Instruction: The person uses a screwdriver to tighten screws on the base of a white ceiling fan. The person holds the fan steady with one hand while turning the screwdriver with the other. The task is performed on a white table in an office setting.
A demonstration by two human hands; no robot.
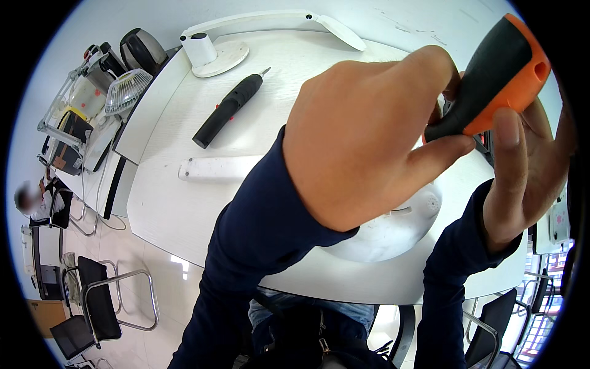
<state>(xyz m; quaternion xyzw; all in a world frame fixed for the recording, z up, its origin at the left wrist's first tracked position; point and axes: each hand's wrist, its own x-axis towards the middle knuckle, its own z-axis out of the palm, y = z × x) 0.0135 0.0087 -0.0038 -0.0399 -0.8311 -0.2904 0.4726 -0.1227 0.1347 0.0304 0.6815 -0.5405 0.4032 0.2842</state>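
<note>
Behind the left hand [362, 135], electric screwdriver [228, 111], lamp base [215, 55], white bar [215, 168].

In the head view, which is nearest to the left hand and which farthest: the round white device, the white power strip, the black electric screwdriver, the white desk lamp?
From the left hand:
1. Round white device, just below the hand.
2. White power strip, to its left on the table.
3. Black electric screwdriver, farther left and back.
4. White desk lamp, at the far left table edge.

A brown cardboard box [44, 315] stands on the floor at the near left; no labels or screens show.
</note>
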